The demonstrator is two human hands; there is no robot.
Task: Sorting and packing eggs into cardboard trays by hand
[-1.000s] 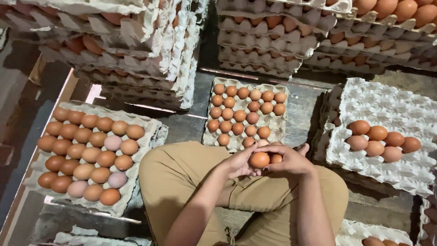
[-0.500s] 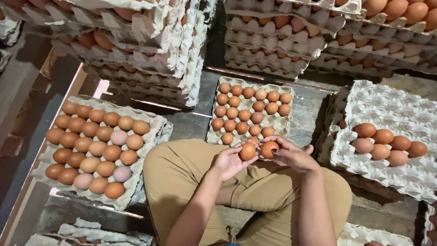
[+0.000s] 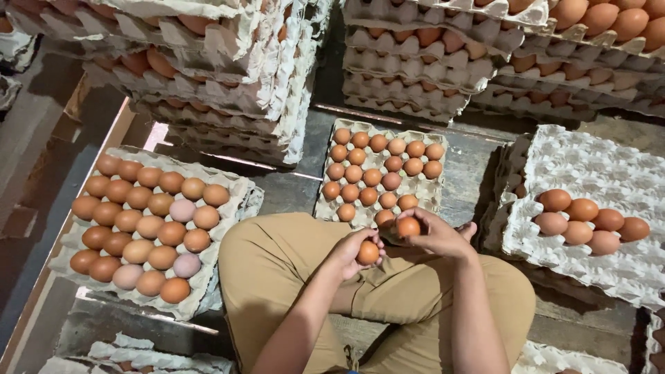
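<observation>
The person sits cross-legged on the floor, an egg in each hand; the left hand (image 3: pixel 355 249) has its grip closed around one brown egg (image 3: pixel 368 252) over the lap, and the right hand (image 3: pixel 436 234) pinches a second brown egg (image 3: pixel 408 226) at the near edge of the middle tray (image 3: pixel 433 194), which is partly filled. To my eye the sound way is to lower each egg blunt and gentle into an empty cup, fingers loose, never knocking a neighbour; shells crack easily. Left of the middle tray lies a full tray (image 3: pixel 228 181); right of it a stack of trays (image 3: pixel 596 173) bears a few eggs; behind it tall stacks rise (image 3: pixel 277 104). The floor (image 3: pixel 291 190) is dark worn planking; the light is dim and warm.
</observation>
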